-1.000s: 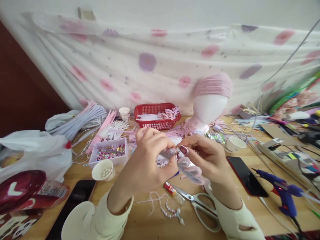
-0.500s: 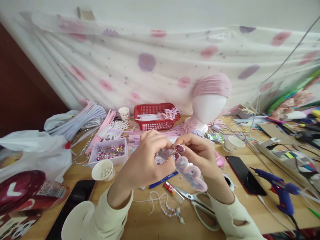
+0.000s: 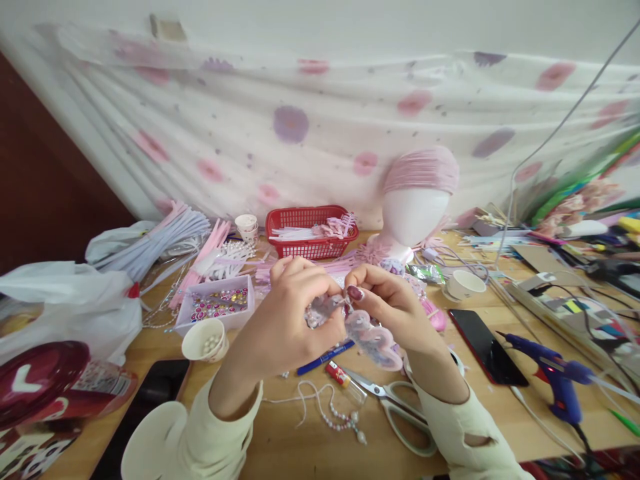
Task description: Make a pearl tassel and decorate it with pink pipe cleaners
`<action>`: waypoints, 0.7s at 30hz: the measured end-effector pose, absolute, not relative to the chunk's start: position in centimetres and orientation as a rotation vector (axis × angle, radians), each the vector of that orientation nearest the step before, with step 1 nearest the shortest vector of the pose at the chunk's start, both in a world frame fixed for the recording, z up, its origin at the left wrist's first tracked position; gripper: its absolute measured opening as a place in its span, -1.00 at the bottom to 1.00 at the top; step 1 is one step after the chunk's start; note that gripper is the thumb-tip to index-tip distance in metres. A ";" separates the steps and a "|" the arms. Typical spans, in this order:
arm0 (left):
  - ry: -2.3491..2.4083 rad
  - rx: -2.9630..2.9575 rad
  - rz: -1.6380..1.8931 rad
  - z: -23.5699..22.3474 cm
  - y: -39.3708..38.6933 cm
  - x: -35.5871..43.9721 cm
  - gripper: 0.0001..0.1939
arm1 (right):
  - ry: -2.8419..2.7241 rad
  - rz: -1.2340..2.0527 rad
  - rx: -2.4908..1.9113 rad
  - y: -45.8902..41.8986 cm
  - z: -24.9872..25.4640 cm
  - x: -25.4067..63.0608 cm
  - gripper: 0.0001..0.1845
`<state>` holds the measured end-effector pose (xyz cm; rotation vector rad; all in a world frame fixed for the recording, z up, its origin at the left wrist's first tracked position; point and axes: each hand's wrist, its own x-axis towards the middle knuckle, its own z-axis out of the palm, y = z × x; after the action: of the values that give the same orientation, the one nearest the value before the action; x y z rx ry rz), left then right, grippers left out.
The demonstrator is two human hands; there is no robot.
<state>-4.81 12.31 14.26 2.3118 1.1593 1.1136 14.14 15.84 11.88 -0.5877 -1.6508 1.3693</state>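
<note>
Looped fuzzy pink-and-grey piece is being held above the table, apparently to keep its middle steady and in sight: pinched by left hand between thumb and fingers, nipped mid-length by right hand fingertips. Below, set-down space is being crowded by blue pen, scissors, beaded strand. Bead cup and glue gun are being kept aside, presumably for reach.

My right grip has shifted slightly toward the worktop's left edge, uncovering a pink piece; the blue pen, mostly hidden a second ago, now shows along its length.
</note>
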 end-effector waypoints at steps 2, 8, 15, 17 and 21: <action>1.199 2.330 1.124 14.2 12.3 -4.8 -0.92 | -1.660 1.366 -0.621 16.0 11.9 14.2 -0.67; 1.259 2.385 1.151 14.2 12.5 -4.7 -0.91 | -1.697 1.333 -0.672 16.1 12.2 14.2 -0.74; 1.304 2.429 1.143 14.0 12.6 -4.7 -0.91 | -1.716 1.348 -0.802 16.1 12.3 14.2 -0.70; 1.315 2.437 1.144 14.0 12.6 -4.7 -0.91 | -1.683 1.397 -0.804 16.1 12.2 14.3 -0.68; 1.308 2.453 1.143 14.0 12.7 -4.8 -0.92 | -1.566 1.551 -0.807 16.4 12.0 14.4 -0.66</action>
<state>-4.79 12.71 13.99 2.4527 1.3078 1.1428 14.40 16.36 12.00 -0.8067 -1.5663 1.5512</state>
